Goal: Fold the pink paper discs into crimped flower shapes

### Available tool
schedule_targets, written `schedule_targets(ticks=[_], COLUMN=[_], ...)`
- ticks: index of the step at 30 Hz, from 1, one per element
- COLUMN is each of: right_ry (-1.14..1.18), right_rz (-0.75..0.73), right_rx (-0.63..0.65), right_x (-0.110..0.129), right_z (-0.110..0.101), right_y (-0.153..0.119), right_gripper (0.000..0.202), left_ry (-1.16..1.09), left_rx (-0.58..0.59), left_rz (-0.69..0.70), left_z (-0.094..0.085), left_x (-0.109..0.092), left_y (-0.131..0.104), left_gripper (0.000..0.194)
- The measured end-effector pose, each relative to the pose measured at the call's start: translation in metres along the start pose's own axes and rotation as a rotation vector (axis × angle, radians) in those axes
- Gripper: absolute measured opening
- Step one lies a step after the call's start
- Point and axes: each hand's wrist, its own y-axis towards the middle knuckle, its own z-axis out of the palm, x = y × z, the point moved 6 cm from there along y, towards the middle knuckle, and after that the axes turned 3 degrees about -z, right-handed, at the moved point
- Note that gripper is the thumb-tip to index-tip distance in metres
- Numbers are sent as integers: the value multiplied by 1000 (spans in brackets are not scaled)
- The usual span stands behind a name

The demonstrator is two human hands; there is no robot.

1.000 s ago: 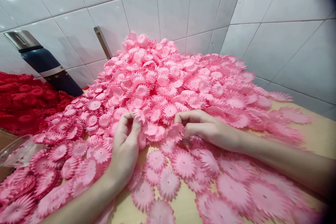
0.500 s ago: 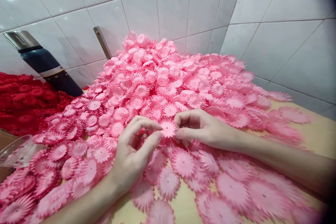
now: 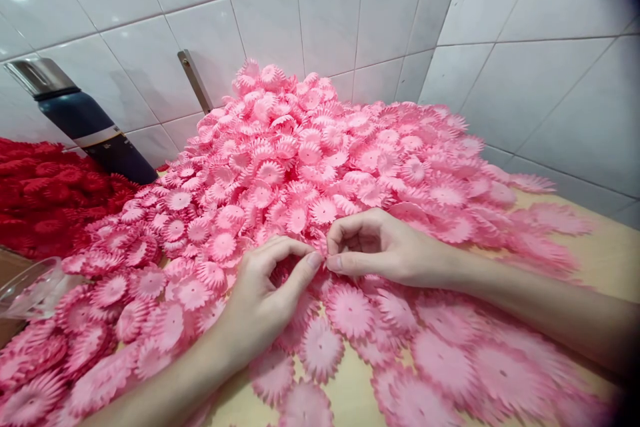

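Observation:
My left hand (image 3: 273,280) and my right hand (image 3: 373,247) meet above the middle of a large heap of pink artificial flower pieces (image 3: 310,153). Thumb and forefinger are pinched on each hand, and the fingertips almost touch. Between them sits a single pink flower piece (image 3: 318,238), mostly hidden by the fingers; only a bit of its pink frilled edge shows. The pieces around are round, with notched, darker rims and a small hole in the centre. Larger loose ones (image 3: 321,349) lie flat below the hands.
A dark blue bottle (image 3: 103,130) with a steel cap leans at the left, beside a pile of red flower pieces (image 3: 45,190). A clear plastic container (image 3: 37,293) lies at the left edge. Behind stands a white tiled wall (image 3: 330,20) with a metal strip (image 3: 195,80). The tabletop (image 3: 617,253) is pale yellow.
My hands have drawn together. The flower piece that was held flat and face-on between the fingertips is now mostly covered by them.

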Motion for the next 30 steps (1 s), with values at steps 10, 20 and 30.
schedule_targets(ticks=[10,20,30], right_ry=[9,-15,-64], right_rz=[-30,-39,-38], right_rx=[33,27,19], right_x=[4,3,5], right_z=[-1,-1,0], right_y=[-1,-1,-1], right_gripper=[10,11,11], left_ry=[0,-3,31], left_rx=[-3,5,-4], left_rz=[-13,-11,4], left_z=[1,0,0], left_x=[-1,-1,-2], left_y=[0,1,0], left_gripper=[19,18,15])
